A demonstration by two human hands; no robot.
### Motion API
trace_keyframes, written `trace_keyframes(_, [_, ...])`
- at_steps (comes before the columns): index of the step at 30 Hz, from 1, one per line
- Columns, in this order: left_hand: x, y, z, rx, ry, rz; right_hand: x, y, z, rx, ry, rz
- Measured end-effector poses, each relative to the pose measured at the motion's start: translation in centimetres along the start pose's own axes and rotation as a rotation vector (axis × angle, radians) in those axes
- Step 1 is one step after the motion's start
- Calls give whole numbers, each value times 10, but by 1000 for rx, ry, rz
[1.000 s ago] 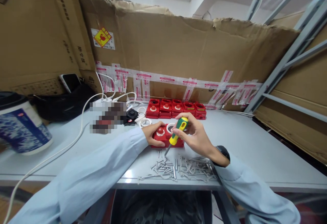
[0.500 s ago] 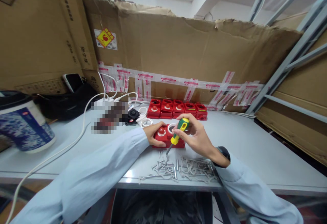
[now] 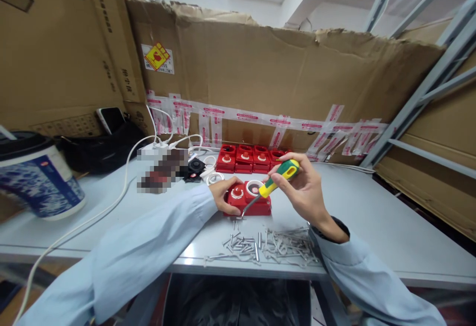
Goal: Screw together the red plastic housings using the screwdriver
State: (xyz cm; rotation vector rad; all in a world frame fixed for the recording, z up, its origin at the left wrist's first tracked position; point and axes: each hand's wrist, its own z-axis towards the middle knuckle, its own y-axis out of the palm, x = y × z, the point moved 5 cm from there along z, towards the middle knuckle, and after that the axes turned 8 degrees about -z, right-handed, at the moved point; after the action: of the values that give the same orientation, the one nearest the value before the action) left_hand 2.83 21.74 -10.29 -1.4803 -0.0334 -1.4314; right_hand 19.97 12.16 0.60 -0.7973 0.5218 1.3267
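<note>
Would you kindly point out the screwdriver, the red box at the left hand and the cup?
Screwdriver (image 3: 267, 189), head view: yellow front of the handle.
Red box (image 3: 246, 199), head view: top face.
Cup (image 3: 35, 187), head view: blue-printed side.

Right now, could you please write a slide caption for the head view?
Left hand grips a red box; right hand holds a green-and-yellow screwdriver, with loose screws lying in front.

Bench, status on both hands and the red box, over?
Left hand gripping red box. Right hand holding screwdriver, tip near box's front edge. Loose screws in front.
</note>
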Motion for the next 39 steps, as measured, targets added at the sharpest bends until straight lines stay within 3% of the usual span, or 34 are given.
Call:
trace_keyframes(21, [16,10,-4,32,17,29,12,7,-6,-26,43,-43])
trace_keyframes(32, [15,10,-2,9,62,20,-3,5,0,54,-64,3])
trace_keyframes(39, [17,15,1,6,68,23,-1,5,7,114,-80,-82])
